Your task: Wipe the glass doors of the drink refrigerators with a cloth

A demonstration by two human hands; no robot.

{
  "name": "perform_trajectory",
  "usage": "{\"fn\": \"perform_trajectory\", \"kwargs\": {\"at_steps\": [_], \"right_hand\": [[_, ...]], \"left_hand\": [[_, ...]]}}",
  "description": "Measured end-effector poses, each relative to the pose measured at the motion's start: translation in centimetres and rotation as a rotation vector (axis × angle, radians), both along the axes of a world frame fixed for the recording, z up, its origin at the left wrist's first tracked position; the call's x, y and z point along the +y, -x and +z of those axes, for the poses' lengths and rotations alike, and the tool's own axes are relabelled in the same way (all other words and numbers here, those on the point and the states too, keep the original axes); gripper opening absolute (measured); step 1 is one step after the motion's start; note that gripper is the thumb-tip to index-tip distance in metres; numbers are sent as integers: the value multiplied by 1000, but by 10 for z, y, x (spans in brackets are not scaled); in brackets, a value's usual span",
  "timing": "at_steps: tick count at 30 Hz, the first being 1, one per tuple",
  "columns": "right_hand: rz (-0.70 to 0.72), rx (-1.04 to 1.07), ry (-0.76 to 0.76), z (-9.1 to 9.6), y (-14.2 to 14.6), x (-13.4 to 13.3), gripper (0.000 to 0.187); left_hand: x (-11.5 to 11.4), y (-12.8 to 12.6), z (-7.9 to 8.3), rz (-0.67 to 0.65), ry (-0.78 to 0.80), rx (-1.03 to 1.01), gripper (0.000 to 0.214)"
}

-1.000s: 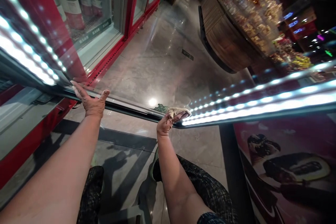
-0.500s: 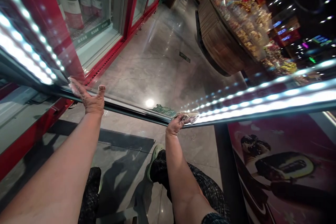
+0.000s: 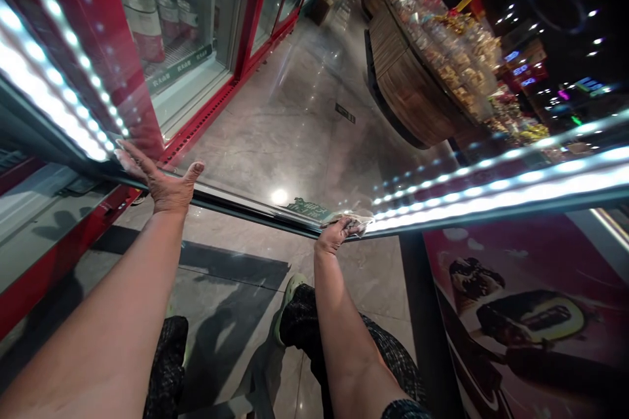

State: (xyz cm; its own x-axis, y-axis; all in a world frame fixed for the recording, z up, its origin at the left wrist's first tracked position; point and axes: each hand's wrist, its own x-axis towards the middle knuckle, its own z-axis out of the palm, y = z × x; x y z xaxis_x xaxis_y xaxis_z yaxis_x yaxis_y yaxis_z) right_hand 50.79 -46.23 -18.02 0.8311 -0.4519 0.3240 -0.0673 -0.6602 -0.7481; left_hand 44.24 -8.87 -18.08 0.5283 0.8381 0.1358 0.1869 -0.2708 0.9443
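Observation:
A glass door (image 3: 246, 163) in a dark frame, with bright LED strips along both its sides, stretches across the head view. My left hand (image 3: 164, 184) rests spread on the door near its lower left corner, thumb and fingers apart. Toward the lower right corner, my right hand (image 3: 335, 234) grips a pale cloth (image 3: 361, 222) and presses it against the glass just above the frame's edge. Green lettering (image 3: 309, 208) on the glass shows beside the cloth. Part of the cloth is hidden under the fingers.
Red-framed display fridges (image 3: 196, 114) holding jars (image 3: 142, 23) stand beyond the glass at left. A curved wooden counter (image 3: 413, 78) piled with packaged goods is at upper right. A pink panel with ice cream pictures (image 3: 521, 301) lies at lower right. My green shoe (image 3: 289, 294) is on the tiled floor.
My right hand and the cloth have shifted slightly to the right along the bottom of the glass. The left hand's fingers and thumb have spread wider.

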Motion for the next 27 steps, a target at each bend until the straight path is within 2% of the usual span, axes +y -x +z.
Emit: {"fn": "perform_trajectory", "kwargs": {"at_steps": [3, 6, 8, 12, 13, 15, 17, 18, 20, 23, 25, 27], "right_hand": [[-185, -20, -183, -12, -4, 17, 56], [-227, -67, -291, -4, -10, 22, 49], [-213, -118, -314, 17, -10, 14, 47], [-152, -264, -252, 81, 8, -23, 51], [-119, -317, -192, 96, 14, -33, 53], [2, -416, 187, 118, 23, -51, 50], [23, -452, 478, 122, 26, -67, 38], [2, -431, 564, 118, 26, -73, 35], [-44, -301, 622, 96, 26, -82, 38], [17, -26, 486, 46, 32, -87, 46], [30, 8, 441, 14, 42, -84, 49], [25, 7, 399, -9, 54, -78, 50]], "left_hand": [[3, 1, 1, -33, -29, -19, 157], [3, 0, -2, -36, -35, -16, 153], [2, -1, -4, -33, -25, 4, 155], [2, -1, -2, -44, 7, 29, 158], [2, -1, -1, -50, 9, 34, 157], [3, -1, 0, -53, -2, 45, 155], [4, -1, 0, -55, -13, 54, 155], [5, -1, 0, -57, -16, 55, 157], [5, 0, 0, -60, -17, 52, 161], [3, 1, 3, -71, -38, 37, 151], [2, 2, 4, -77, -68, 12, 137], [2, 2, 4, -65, -93, -9, 136]]}}
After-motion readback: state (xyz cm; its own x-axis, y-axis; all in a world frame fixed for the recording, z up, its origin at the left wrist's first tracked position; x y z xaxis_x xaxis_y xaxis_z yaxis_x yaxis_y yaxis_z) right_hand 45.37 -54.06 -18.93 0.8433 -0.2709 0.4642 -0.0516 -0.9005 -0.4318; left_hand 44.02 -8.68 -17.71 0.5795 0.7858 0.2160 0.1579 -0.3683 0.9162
